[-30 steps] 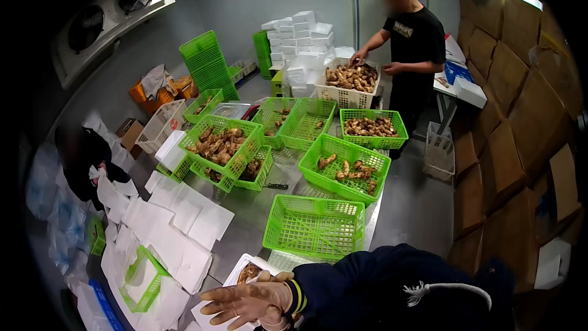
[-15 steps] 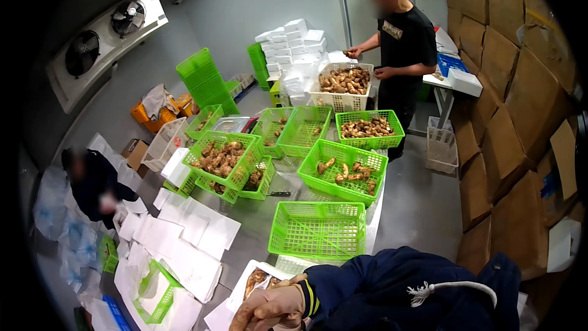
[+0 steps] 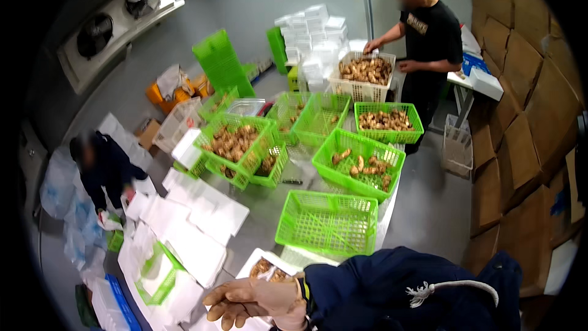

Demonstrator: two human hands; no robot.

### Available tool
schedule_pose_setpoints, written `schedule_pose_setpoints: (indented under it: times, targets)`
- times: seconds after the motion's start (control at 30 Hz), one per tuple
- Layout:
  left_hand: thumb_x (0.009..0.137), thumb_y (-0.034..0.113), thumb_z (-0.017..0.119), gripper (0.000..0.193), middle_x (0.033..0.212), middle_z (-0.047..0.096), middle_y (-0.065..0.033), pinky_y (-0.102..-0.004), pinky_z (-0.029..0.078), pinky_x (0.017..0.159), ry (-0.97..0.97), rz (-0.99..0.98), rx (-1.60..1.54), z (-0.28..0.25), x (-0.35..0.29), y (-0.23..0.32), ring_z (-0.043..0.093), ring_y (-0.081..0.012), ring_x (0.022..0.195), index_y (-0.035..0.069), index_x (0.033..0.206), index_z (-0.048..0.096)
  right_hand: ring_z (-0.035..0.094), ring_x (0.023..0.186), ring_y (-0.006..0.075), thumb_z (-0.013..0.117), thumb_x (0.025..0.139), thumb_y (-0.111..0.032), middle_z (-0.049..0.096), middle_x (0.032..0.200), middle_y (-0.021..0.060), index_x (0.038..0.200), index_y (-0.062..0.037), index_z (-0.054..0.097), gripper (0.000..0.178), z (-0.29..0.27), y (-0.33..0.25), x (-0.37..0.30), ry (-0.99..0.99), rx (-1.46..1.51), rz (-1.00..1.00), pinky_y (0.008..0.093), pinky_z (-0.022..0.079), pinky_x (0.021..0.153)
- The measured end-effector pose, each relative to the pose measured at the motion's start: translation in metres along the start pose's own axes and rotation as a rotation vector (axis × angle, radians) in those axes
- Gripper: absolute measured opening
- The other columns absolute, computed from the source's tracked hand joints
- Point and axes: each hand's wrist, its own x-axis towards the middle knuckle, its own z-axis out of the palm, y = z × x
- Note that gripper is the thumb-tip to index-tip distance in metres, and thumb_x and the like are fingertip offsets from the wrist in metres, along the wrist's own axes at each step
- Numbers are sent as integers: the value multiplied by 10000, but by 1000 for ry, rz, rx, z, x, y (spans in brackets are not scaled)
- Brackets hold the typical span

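Note:
My left hand (image 3: 260, 300), in a pale stained glove, reaches in from the lower right below a dark blue sleeve. Its fingers are apart and slightly curled, with nothing seen in them. Just beyond it, a white box (image 3: 250, 265) holds brown mushrooms (image 3: 262, 268), partly covered by the hand. A green basket (image 3: 327, 224) with no mushrooms in it stands behind that box. Farther back, another green basket (image 3: 392, 191) has several mushrooms (image 3: 361, 165) scattered inside. My right hand is out of view.
More green baskets (image 3: 211, 158) and a knife (image 3: 292, 181) are on the metal table. White sheets (image 3: 190, 239) cover its left part. One person (image 3: 429, 37) stands by a white crate (image 3: 360, 90); another (image 3: 101, 165) bends at left. Cardboard boxes (image 3: 514, 141) line the right.
My left hand's fingers have spread and extended left, uncovering more of the white box. The scene has shifted slightly rightward. The person at the crate has lowered a hand to its mushrooms.

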Motion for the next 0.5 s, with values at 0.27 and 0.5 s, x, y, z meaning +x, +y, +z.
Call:
schedule_pose_setpoints:
  times: [0.27, 0.5]
  targets:
    - [1042, 248, 556, 611, 1464, 489, -200, -404, 425, 1112, 271, -280, -280, -20, -2, 25, 517, -313, 1320, 6, 1541, 301, 621, 1171, 241, 608, 953, -441, 609, 1316, 155, 1423, -40, 497, 628, -81, -33, 0, 535, -254, -448, 375, 495, 1037]
    - [1065, 544, 372, 698, 1594, 352, -201, -509, 369, 1175, 707, 36, -1183, -51, 48, 33, 352, -391, 1462, 90, 1587, 282, 385, 1444, 315, 745, 892, -493, 414, 1559, 129, 1572, -97, 288, 910, -66, 63, 31, 454, 254, 216, 443, 344, 1200]
